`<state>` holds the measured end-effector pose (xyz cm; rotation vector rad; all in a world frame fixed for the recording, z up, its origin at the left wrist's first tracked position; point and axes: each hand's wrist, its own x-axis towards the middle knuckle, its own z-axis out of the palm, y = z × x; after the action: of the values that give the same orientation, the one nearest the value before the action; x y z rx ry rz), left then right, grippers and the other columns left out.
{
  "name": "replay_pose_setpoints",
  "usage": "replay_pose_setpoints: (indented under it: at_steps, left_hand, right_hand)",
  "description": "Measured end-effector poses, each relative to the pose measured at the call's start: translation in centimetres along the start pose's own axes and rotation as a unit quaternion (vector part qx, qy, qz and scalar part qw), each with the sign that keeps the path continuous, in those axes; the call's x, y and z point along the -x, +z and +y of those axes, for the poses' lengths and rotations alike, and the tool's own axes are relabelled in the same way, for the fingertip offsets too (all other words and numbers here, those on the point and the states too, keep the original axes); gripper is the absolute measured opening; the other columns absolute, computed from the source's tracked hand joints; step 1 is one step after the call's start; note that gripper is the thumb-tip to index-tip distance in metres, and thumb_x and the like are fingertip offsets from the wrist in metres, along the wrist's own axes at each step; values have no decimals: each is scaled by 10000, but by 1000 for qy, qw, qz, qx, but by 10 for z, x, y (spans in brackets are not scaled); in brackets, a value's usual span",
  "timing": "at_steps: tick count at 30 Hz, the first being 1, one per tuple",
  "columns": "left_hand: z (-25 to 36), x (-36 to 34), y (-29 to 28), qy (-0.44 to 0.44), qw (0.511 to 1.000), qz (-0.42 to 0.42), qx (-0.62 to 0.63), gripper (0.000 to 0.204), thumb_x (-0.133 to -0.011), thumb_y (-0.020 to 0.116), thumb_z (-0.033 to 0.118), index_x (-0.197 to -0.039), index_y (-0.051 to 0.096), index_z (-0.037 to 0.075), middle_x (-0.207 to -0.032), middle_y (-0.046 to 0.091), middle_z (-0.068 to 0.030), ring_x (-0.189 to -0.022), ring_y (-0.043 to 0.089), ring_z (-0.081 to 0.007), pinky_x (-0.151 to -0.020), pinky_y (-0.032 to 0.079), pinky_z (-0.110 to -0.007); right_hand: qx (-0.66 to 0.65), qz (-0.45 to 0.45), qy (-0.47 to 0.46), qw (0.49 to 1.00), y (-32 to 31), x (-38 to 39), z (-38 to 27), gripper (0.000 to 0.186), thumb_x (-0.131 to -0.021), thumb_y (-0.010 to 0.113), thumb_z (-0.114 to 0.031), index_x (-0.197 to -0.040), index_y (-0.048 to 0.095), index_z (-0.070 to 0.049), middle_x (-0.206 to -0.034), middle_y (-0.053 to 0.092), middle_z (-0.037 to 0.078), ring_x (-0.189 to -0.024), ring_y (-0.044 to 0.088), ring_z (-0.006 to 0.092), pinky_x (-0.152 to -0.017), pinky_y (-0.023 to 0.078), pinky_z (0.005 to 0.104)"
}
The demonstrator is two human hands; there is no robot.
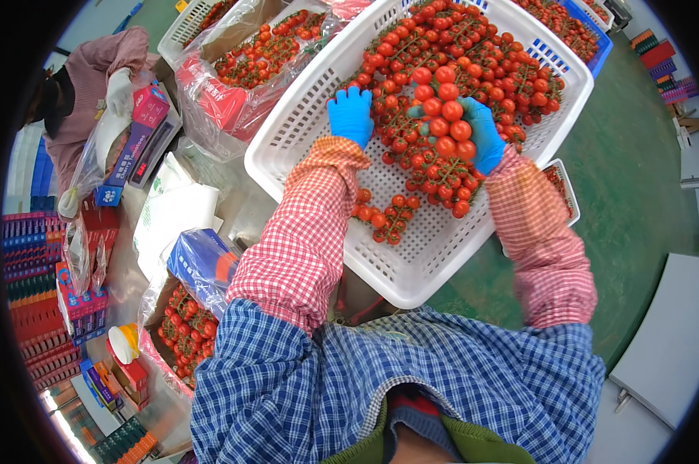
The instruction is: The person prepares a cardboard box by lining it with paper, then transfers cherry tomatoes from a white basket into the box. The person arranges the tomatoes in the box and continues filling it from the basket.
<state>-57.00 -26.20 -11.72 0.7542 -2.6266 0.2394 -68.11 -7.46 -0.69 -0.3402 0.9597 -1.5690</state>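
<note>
1. The right grip (485,135) is closed around a tomato bunch (445,114), raised in front of the fruit in the crate; gloved fingertips show at the bunch's far side, so the fingers seem to pass behind it.
2. That bunch lies directly left of the right grip, touching it. Its long axis slants from far left to near right, and the right hand is clearly the nearer one.
3. The left grip (351,116) is left of the right grip, with the bunch between the two. Its fingers point away from the body, at the edge of the tomato heap (473,42); whether they grasp any fruit, I cannot tell.
4. The heap spreads beyond and around both grips, inside the white crate (399,284). A smaller cluster (388,218) rests on the crate's floor, nearer the body than either grip.
5. Left of the left grip, and farther away, stands a lined carton (233,108) of tomatoes. Another open box (185,329) with tomatoes sits on the worktop (247,203) side, left of the left grip and nearer the body.
6. Well left of both grips is a co-worker's white-gloved hand (119,91).
</note>
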Motion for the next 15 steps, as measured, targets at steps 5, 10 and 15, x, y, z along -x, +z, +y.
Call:
replay_pose_setpoints:
  at_steps: [5, 10, 15]
  left_hand:
    - [0, 20, -13, -90, 948, -51, 301, 461, -578, 757, 228, -963, 534, 105, -909, 562, -91, -828, 556, -239, -714, 469, -361]
    - [-16, 29, -65, -338, 535, -35, 773, 289, -710, 701, 149, -914, 525, 43, -822, 581, -52, -689, 577, -171, -616, 496, -320]
    - [-96, 105, -205, -261, 339, 92, 899, 342, -796, 618, 178, -1118, 514, 125, -954, 599, -51, -798, 592, -168, -628, 505, -341]
  right_hand:
    - [-198, -138, -92, 966, 12, 9, 28, 487, -870, 334, -321, -1175, 471, 33, -1065, 593, 197, -865, 618, 333, -750, 526, 437]
    - [-209, -149, -126, 958, 42, 20, 58, 462, -910, 368, -325, -1255, 431, -25, -1217, 519, 206, -846, 601, 290, -738, 510, 417]
    - [-114, -214, -91, 966, 121, 25, 99, 455, -924, 385, -373, -1256, 447, -68, -1175, 539, 143, -839, 572, 227, -750, 495, 387]
